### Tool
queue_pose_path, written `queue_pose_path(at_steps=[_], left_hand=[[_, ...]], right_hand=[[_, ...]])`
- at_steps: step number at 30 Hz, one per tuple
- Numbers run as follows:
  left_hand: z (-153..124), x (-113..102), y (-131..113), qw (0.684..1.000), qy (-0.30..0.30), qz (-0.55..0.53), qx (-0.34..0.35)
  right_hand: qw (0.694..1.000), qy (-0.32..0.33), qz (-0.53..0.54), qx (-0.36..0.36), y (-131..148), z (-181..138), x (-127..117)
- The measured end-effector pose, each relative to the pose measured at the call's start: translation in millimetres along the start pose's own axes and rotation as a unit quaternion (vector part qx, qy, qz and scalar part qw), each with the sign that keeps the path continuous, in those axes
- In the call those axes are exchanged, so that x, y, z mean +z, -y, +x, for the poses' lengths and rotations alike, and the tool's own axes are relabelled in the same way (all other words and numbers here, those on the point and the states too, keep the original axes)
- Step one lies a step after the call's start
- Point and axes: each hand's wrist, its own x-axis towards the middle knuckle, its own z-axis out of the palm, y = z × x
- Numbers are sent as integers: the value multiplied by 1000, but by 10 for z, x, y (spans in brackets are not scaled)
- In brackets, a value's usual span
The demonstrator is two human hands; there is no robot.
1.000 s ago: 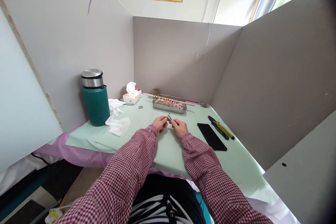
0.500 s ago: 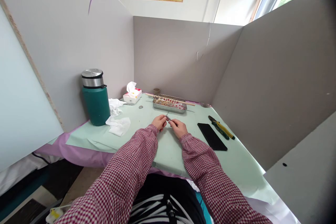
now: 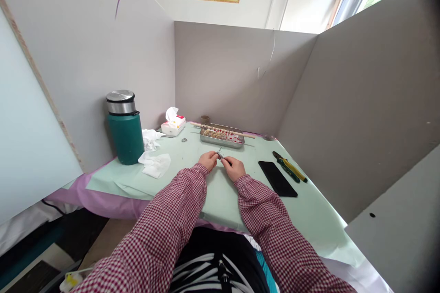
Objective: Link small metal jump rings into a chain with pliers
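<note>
In the head view my two hands meet over the pale green table cover, in front of the metal tray (image 3: pixel 222 144). My right hand (image 3: pixel 234 168) is closed round a slim, dark metal tool (image 3: pixel 220 155); its exact kind is too small to make out. The tool's tip points up and left, toward the fingertips of my left hand (image 3: pixel 208 160). Those fingers are pinched together at the tip, and whatever they hold is too small to name. A thin dark strand (image 3: pixel 220 149) shows just beyond the tool's tip.
Red and gold beads fill the tray, with a wooden stick (image 3: pixel 249 136) across it. A black phone-like slab (image 3: pixel 277 178) and yellow-green pliers (image 3: pixel 290 167) lie right. A green flask (image 3: pixel 125 135), tissues (image 3: pixel 156 165) and a tissue pack (image 3: pixel 173 124) stand left. Grey partitions (image 3: pixel 237 73) enclose the table.
Both hands stay almost in place. The tool in my right hand has turned slightly at the left fingertips.
</note>
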Motion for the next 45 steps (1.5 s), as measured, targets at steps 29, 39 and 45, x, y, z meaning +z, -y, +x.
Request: queue_pose_path(at_steps=[29,39,45], left_hand=[[44,-9,29,981,-61,176,58],[69,-3,81,999,-23,33,10],[75,-18,72,999,-35,2,6]], right_hand=[[998,2,-60,21,61,-2,14],[998,-24,-33,51,52,6,-19],[998,-11,-19,56,45,14,-19]])
